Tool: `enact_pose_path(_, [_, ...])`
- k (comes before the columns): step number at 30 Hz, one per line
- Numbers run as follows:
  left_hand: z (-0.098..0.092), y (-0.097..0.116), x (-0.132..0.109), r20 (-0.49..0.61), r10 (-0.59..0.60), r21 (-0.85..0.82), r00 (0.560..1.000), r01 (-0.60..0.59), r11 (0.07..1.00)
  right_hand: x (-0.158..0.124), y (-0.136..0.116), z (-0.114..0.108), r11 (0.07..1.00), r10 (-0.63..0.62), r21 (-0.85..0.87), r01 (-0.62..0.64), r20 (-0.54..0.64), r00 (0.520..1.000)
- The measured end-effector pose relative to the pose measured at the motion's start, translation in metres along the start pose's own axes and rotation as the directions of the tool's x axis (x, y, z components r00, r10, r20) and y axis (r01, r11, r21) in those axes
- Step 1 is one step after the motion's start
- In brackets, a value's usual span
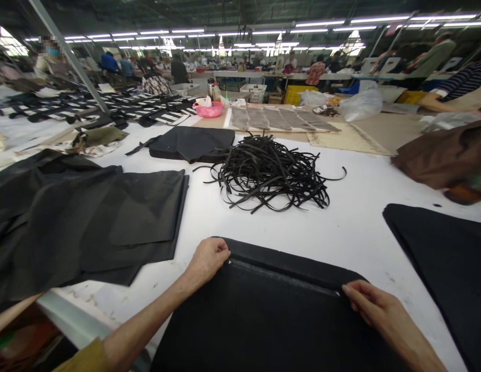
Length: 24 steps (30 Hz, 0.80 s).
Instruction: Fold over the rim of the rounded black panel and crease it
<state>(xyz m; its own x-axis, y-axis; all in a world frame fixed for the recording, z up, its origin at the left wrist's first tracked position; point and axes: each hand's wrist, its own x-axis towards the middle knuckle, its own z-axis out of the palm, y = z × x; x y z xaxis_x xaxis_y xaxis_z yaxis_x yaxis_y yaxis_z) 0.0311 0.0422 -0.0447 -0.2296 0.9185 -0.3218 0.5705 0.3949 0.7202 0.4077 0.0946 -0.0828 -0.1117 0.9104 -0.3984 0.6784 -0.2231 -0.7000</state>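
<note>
A black fabric panel (271, 310) with rounded far corners and a folded edge lies on the white table (357, 227) right in front of me. My left hand (207, 257) is closed and pinches the panel's far left corner. My right hand (374, 305) rests on the far right corner, fingers curled over the folded edge. Both hands hold the same panel flat on the table.
A tangled heap of black strips (271, 173) lies beyond the panel. A stack of black fabric pieces (85, 217) sits at the left, another black sheet (446, 253) at the right, a folded black piece (192, 143) further back. A pink bowl (208, 109) and other workers are far behind.
</note>
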Motion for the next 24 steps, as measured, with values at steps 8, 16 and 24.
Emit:
enact_pose_path(8, [0.002,-0.004,0.001,0.007,-0.023,-0.002,1.000,0.023,1.000,-0.006,-0.007,0.002,0.992,-0.019,-0.123,0.015,-0.029,0.999])
enact_pose_path(16, [0.001,-0.004,0.002,0.015,-0.014,0.002,1.000,0.014,1.000,-0.005,-0.017,0.000,0.987,-0.003,-0.160,-0.010,-0.081,0.997])
enact_pose_path(24, [0.002,-0.004,0.002,0.015,-0.007,0.045,1.000,0.006,0.999,0.000,-0.017,0.005,0.984,-0.018,-0.178,0.006,-0.066,0.998])
